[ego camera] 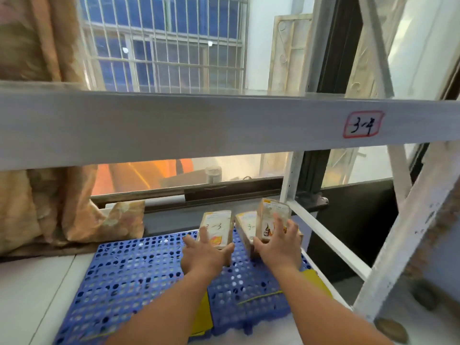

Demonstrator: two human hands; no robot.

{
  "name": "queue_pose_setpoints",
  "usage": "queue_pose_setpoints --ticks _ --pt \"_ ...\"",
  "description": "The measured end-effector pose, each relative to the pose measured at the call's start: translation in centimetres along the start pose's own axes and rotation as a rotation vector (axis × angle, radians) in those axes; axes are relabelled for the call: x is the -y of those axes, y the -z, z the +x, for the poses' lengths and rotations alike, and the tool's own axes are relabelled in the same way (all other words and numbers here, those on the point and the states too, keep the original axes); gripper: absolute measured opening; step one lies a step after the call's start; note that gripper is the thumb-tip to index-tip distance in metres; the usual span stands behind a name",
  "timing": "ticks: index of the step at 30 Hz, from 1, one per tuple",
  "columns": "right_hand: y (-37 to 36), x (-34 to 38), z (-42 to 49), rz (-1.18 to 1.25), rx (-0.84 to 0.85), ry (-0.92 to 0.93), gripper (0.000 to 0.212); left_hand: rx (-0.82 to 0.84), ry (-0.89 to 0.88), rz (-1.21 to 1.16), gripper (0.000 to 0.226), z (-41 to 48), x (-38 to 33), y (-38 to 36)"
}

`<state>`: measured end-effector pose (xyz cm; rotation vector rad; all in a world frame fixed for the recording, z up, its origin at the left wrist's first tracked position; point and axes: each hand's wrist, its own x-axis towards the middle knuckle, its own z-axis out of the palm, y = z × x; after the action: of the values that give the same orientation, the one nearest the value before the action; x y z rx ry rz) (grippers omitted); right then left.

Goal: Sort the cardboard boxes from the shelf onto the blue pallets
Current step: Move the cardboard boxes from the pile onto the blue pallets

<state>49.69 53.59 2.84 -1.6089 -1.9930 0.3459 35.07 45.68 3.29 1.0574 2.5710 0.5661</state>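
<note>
Blue pallet [139, 270]: L hand [206, 250] fingers spread against left box [217, 226]; R hand [278, 247] fingers spread against right box [271, 215].

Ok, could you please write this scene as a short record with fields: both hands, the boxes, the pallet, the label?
left hand: fingers spread, touching the left box
right hand: fingers spread, on the right box
middle box: between the two, looks tilted
pallet: blue, perforated, boxes at its far edge
label: handwritten 3-4, on the beam above
</note>
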Motion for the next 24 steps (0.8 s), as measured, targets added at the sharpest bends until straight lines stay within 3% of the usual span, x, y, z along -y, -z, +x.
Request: queue_pose_setpoints --ticks 6,15,24 --pt "0.8 -3.3 3.6 -0.008 0.059 0.114 0.078 -0.010 0.113 0.054 0.086 0.1 -3.2 -2.2" --pt "1.7 -5.5 6.6 -0.046 0.093 0.197 0.075 0.037 0.234 0.038 0.105 1.6 -4.4 -5.0" --pt "1.9 -6.1 7.0 -0.097 0.117 0.217 0.078 0.112 0.200 0.091 0.110 3.5 -4.6 -6.1"
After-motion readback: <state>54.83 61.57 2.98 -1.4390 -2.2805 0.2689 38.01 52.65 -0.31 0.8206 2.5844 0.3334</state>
